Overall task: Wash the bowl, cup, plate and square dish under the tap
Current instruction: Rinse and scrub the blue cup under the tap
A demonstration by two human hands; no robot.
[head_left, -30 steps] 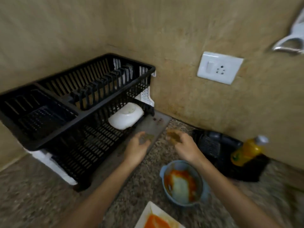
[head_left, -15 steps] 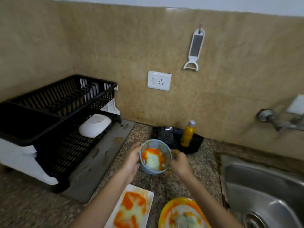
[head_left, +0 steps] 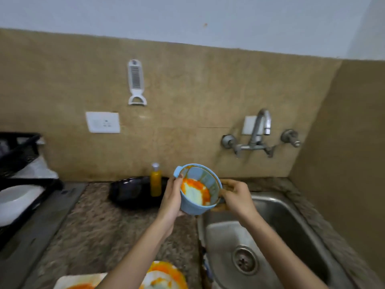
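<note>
We have lifted the blue cup (head_left: 198,189) off the counter (head_left: 100,222) between our left hand (head_left: 171,198) and right hand (head_left: 236,198), carrying it rightward to the sink's (head_left: 291,224) left edge, tilted toward us.

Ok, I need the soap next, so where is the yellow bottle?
In the head view, the yellow bottle stands upright on the counter against the back wall, just left of the blue bowl and beside the black dish.
</note>
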